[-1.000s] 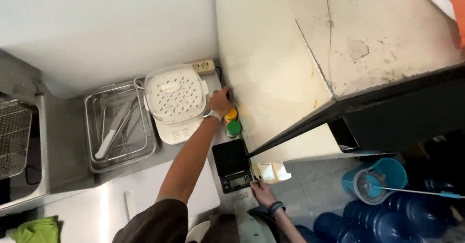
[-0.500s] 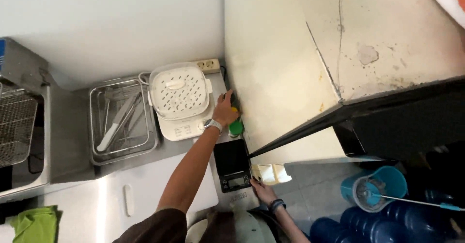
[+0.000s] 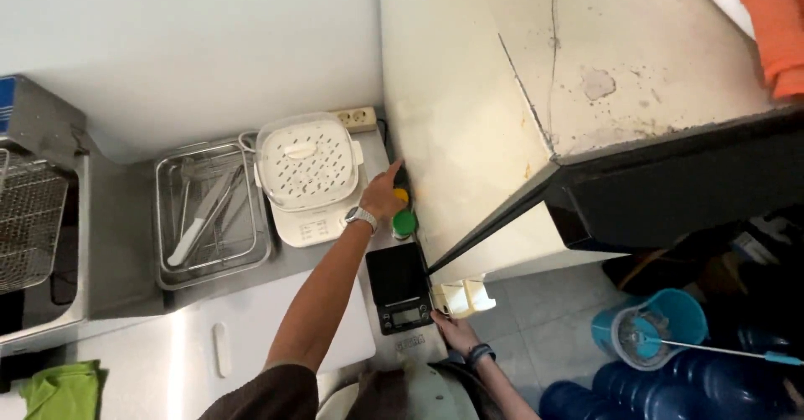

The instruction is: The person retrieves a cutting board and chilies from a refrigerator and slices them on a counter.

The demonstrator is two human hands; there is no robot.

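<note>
Where the steel counter [image 3: 126, 244] meets the tall cream-coloured block [image 3: 452, 135], we see the tightest spot in the scene: a narrow strip between that block's face and the white steamer [image 3: 308, 177] with its perforated lid. Our left hand [image 3: 385, 198] reaches into this strip, with little room on either side. To the left of the steamer sits a wire-rimmed metal tray [image 3: 209, 211] holding utensils, and further left a fryer basket [image 3: 29, 219]. The nearer part of the counter is more open, with a white cutting board [image 3: 251, 336] under our forearm.

The small containers [image 3: 404, 211] tucked against the block are seen from above as round caps, one yellow and, just nearer us, one green; a darker one behind them is hard to make out. They stand between the steamer's base and the block, just beyond a black digital scale [image 3: 398, 286].

Our left hand, with a watch on the wrist, lies just beside the yellow cap, its index finger stretched forward and the others curled loosely; we cannot tell whether it touches or grips anything. Our right hand [image 3: 456, 332] is low at the near corner of the scale, beside a small white holder [image 3: 465, 296]; its fingers touch the scale's edge, loosely bent, with nothing visibly held.
</note>
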